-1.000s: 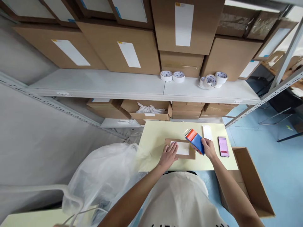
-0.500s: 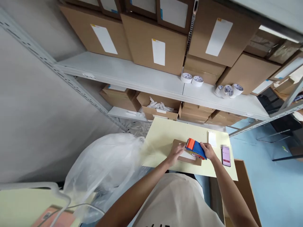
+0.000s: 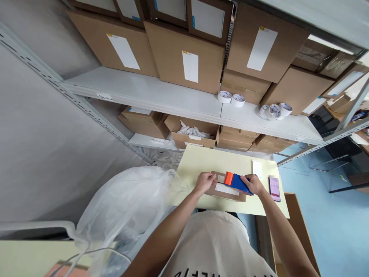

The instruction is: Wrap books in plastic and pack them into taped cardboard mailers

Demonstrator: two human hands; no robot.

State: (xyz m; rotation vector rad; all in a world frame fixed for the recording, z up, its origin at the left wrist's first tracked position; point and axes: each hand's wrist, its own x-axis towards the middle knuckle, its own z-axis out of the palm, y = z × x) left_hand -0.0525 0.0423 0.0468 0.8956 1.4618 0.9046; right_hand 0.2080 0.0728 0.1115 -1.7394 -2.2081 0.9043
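A small brown cardboard box (image 3: 209,197) with white labels on top lies on the pale yellow table. My right hand (image 3: 253,184) grips a blue and orange tape dispenser (image 3: 240,182), whose orange end rests over the box's top, pointing left. At the box's left end is my left hand (image 3: 205,181), its fingers curled and pinched together by the upper left corner. Whatever those fingertips hold, if anything, is too small to make out.
On the table's right side (image 3: 284,209) lie a phone (image 3: 275,189) and a white card (image 3: 257,168). Tape rolls (image 3: 225,96) and cartons (image 3: 184,54) stand on the shelf behind. A clear plastic bag (image 3: 127,204) bulges at left; an open carton (image 3: 300,227) stands at right.
My left hand has moved left to the box's end, and its fingers have closed. The tape dispenser has tilted flatter over the box in my right hand. The view has shifted slightly.
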